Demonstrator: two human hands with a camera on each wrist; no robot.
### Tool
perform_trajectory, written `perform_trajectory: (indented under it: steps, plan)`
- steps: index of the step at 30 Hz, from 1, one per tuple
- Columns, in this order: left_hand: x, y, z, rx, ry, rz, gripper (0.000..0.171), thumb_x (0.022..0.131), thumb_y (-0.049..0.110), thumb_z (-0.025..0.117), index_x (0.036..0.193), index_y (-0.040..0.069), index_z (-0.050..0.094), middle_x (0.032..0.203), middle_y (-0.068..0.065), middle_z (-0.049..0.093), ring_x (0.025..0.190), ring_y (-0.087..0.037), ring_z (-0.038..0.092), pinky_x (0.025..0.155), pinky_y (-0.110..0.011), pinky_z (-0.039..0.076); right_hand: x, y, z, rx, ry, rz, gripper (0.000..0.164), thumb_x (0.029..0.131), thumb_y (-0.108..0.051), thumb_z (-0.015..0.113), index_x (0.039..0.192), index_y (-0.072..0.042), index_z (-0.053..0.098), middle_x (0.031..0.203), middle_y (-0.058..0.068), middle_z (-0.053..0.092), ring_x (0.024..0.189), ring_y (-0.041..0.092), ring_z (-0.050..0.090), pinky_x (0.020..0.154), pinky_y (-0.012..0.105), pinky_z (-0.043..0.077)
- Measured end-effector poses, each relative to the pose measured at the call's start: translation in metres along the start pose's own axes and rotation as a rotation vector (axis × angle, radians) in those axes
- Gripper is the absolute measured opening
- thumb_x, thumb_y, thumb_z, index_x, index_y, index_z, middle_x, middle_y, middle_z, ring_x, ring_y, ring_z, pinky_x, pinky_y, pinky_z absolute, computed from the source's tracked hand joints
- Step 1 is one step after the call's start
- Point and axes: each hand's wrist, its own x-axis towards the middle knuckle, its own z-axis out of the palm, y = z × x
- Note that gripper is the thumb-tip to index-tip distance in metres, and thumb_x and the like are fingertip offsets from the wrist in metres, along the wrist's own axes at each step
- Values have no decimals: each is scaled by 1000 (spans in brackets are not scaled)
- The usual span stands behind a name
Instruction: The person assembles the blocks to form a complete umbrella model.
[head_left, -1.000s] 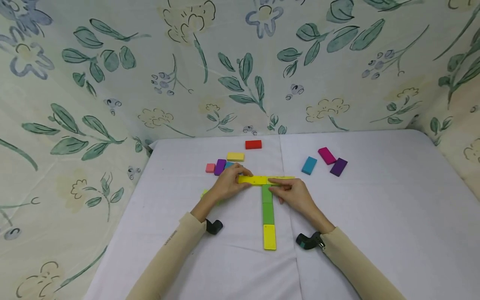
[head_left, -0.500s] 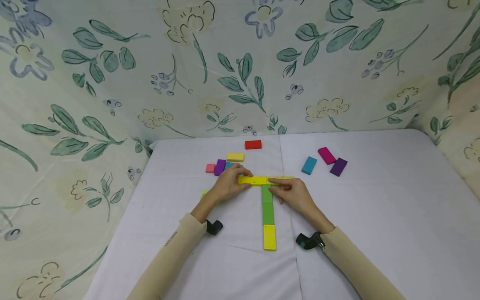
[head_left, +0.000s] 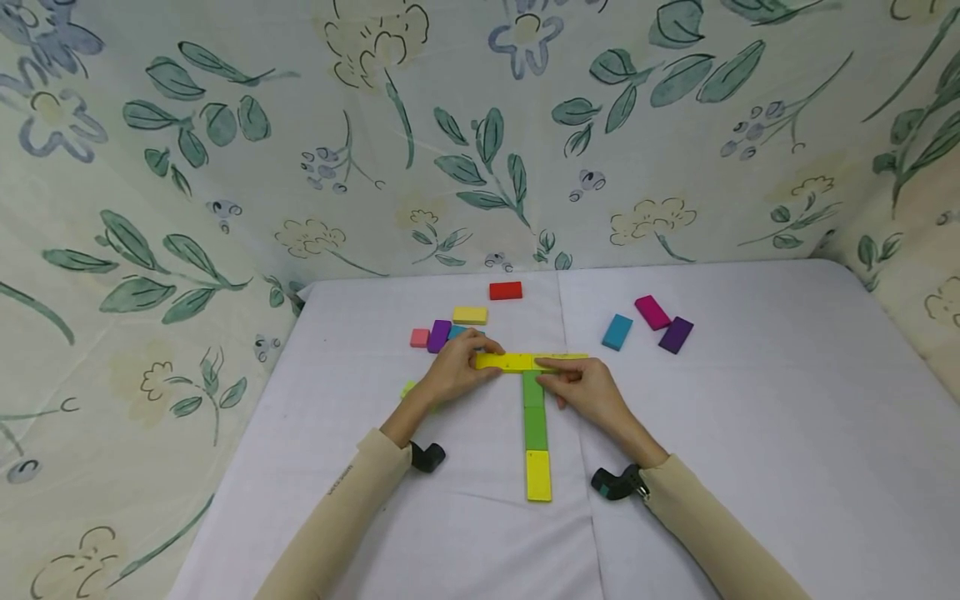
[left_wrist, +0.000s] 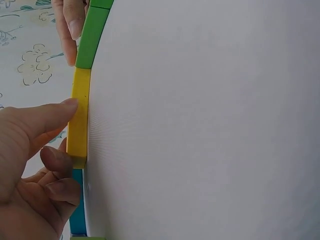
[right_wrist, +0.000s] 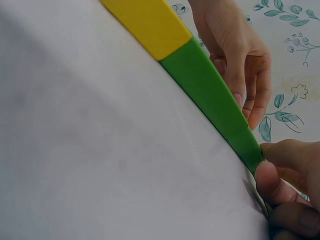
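Movement: almost nothing since the earlier picture; both hands and all blocks lie as they did, and only the whole view has slipped very slightly.
Left hand point(head_left: 453, 371): its grip is closed on the outer end of the left yellow block point(head_left: 510, 362), thumb at the near side, index finger at the far side.
Right hand point(head_left: 592, 387): its grip seems closed about the inner end of the right yellow block point(head_left: 573, 356); the thumb is also beside the upper green block point(head_left: 532, 390), and I cannot tell if it touches.
Yellow row: these two blocks lie end to end on the tabletop point(head_left: 750, 433), across the head of the column.
Column: upper green block, lower green block point(head_left: 535, 429) and bottom yellow block point(head_left: 538, 477), in one line toward the person.
Yellow joint: best, I think, to press softly from both sides, so the ends stay level.
Right thumb: should push lightly, otherwise the column may turn.
Blue block point(left_wrist: 78, 220): very near the left fingers; they should lift away carefully.
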Motion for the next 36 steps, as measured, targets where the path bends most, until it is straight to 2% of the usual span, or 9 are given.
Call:
perform_trajectory:
  steps: [10,17,22,26,29,32,36]
  plan:
    - [-2,0,2,9,10,-18,25,92,25,81,116,20,77,114,0,63,78,-16,49,68,-22,39,0,1,1,3,-2,-5,35,95,-28,77,129,-19,75,57,3,59,52,17,53,50,24,35]
    - [-7,15,7,48,60,-18,31,91,26,82,121,21,77,114,-2,56,92,-16,51,78,-25,43,0,0,0,-6,2,-21,34,95,-28,77,128,-19,75,57,3,59,52,17,54,50,24,35]
    - [-8,28,15,40,29,-11,29,89,27,83,118,19,80,102,-4,54,93,-16,51,77,-24,39,0,0,0,0,-2,-17,35,95,-28,77,128,-19,75,57,4,58,51,16,53,50,24,34]
    - [-8,33,18,51,20,-35,34,89,31,83,120,20,79,91,-4,55,82,-15,50,68,-22,35,0,-1,0,1,-4,-13,35,95,-28,77,129,-19,75,57,4,58,51,16,52,49,24,33]
    - [-7,34,20,75,22,-49,36,88,34,83,121,21,78,82,-2,57,74,-14,48,63,-21,34,0,-2,0,3,-2,-17,35,95,-28,77,129,-18,75,56,4,59,50,16,52,48,25,33]
    - [-7,34,21,87,17,-42,34,89,35,83,119,21,79,80,-1,63,72,-13,49,61,-21,34,0,-2,-1,7,-1,-17,34,95,-27,77,128,-18,75,56,4,58,50,16,52,48,25,33]
    - [-7,34,23,82,0,-38,33,90,36,81,120,22,78,100,-3,79,74,-10,54,61,-19,35,0,-2,-1,10,-2,-15,34,95,-26,77,128,-18,75,56,4,58,50,17,52,49,25,33]
